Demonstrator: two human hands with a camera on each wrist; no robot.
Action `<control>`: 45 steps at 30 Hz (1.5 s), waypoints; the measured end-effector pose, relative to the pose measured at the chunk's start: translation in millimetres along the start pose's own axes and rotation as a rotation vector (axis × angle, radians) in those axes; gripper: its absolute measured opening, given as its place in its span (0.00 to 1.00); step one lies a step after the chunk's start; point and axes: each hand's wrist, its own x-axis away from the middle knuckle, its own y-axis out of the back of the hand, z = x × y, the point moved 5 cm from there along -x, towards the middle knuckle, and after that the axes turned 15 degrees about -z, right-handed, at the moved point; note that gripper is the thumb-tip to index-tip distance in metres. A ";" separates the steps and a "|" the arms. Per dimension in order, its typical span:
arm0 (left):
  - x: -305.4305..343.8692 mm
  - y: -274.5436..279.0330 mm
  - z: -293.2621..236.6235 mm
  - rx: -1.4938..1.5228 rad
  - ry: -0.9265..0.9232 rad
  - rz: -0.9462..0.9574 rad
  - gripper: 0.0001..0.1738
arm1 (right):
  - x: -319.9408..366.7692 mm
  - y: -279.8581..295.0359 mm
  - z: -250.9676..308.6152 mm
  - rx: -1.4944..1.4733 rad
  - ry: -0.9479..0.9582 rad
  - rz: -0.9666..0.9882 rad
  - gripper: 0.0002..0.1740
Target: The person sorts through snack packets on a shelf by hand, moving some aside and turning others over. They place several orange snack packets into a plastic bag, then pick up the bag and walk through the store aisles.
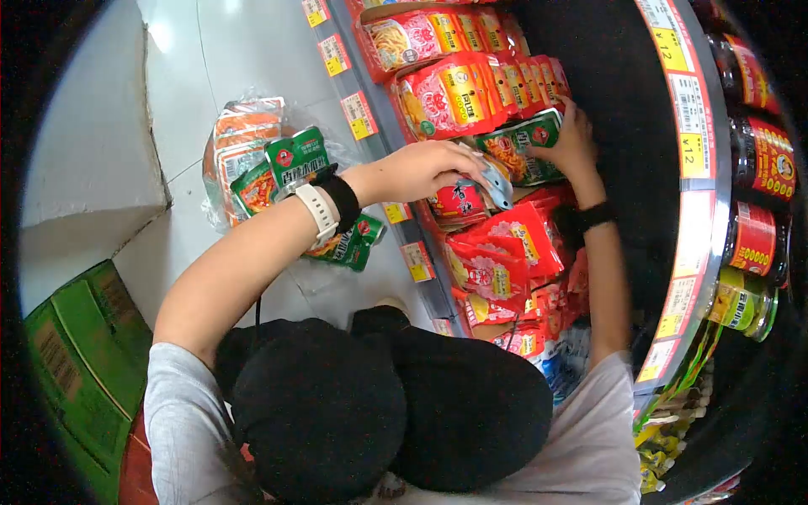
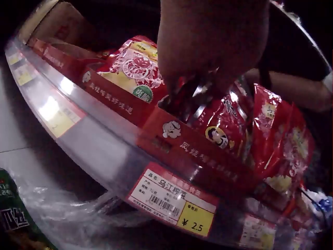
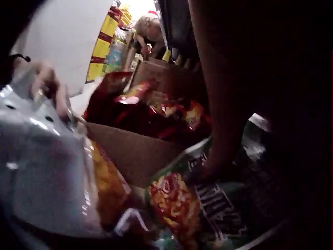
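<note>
My left hand (image 1: 425, 168) pinches the top edge of a packet whose silvery back (image 3: 47, 166) faces the right wrist camera. That packet overlaps a red packet (image 1: 459, 202) in the shelf box. Beside it, my right hand (image 1: 574, 143) grips a green food packet (image 1: 518, 160) by its far end, thumb lying on the printed front (image 3: 221, 208). Red packets (image 1: 454, 93) stand in a row just beyond the green one. Nearer my body, more red packets (image 1: 501, 252) lean loosely. In the left wrist view, my left hand (image 2: 210, 44) is dark and its fingertips are hidden.
Price labels (image 1: 359, 115) line the shelf's front edge. On the floor, a clear plastic bag (image 1: 217, 181) holds orange packets, with green packets (image 1: 299, 156) on it. An upper shelf edge (image 1: 694, 151) with jars (image 1: 762, 164) curves along the right. Green cartons (image 1: 93, 337) stand at left.
</note>
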 end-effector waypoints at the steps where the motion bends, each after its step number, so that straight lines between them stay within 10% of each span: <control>1: -0.9 -0.2 -1.9 -0.010 -0.008 0.006 0.17 | 0.3 -9.4 -6.9 0.001 -0.008 0.013 0.49; 5: 2.7 0.0 -3.9 -0.024 -0.001 0.010 0.18 | -0.5 -38.0 -38.6 -0.406 -0.018 0.072 0.53; 9: 1.0 3.2 -5.4 -0.039 0.004 0.019 0.19 | 11.9 -28.2 -33.2 -0.220 -0.293 0.227 0.52; 15: 1.9 -1.6 -8.0 -0.028 -0.014 0.005 0.19 | -1.4 -35.1 -42.2 -0.263 -0.154 0.132 0.54; 17: 5.9 0.2 -10.3 -0.099 -0.109 -0.041 0.19 | 1.7 5.7 -10.2 -0.286 -0.057 0.008 0.50; 19: 5.8 0.3 -9.9 -0.091 -0.116 -0.030 0.18 | 21.1 65.6 55.5 -0.270 -0.073 -0.022 0.23; 22: 1.1 6.7 -16.7 -0.115 -0.053 0.017 0.18 | 70.2 120.1 135.2 -0.625 -0.222 0.454 0.12; 24: 1.9 4.4 -14.5 -0.076 -0.093 0.037 0.19 | 98.1 120.2 171.0 -1.120 0.226 0.804 0.16; 26: 3.3 4.9 -13.9 -0.051 -0.063 0.058 0.20 | 139.9 87.6 190.3 -1.421 -0.161 1.311 0.21; 28: 2.4 2.2 -8.7 -0.076 -0.077 0.069 0.20 | 184.9 32.6 204.5 -1.387 -0.377 1.342 0.31; 31: 2.5 -0.3 -4.4 -0.084 -0.087 0.089 0.21 | 222.2 -47.2 216.1 -1.026 -0.116 0.741 0.40; 36: -0.8 2.4 -8.9 -0.073 -0.069 0.099 0.21 | 214.7 -100.6 237.1 -0.549 -0.017 0.306 0.51; 42: 0.9 5.1 -9.5 -0.020 -0.050 0.125 0.20 | 223.0 -108.9 225.5 -0.724 -0.131 0.381 0.50; 45: -4.4 2.6 -11.9 -0.007 -0.093 0.116 0.20 | 227.7 -94.5 231.0 -0.599 -0.052 0.585 0.30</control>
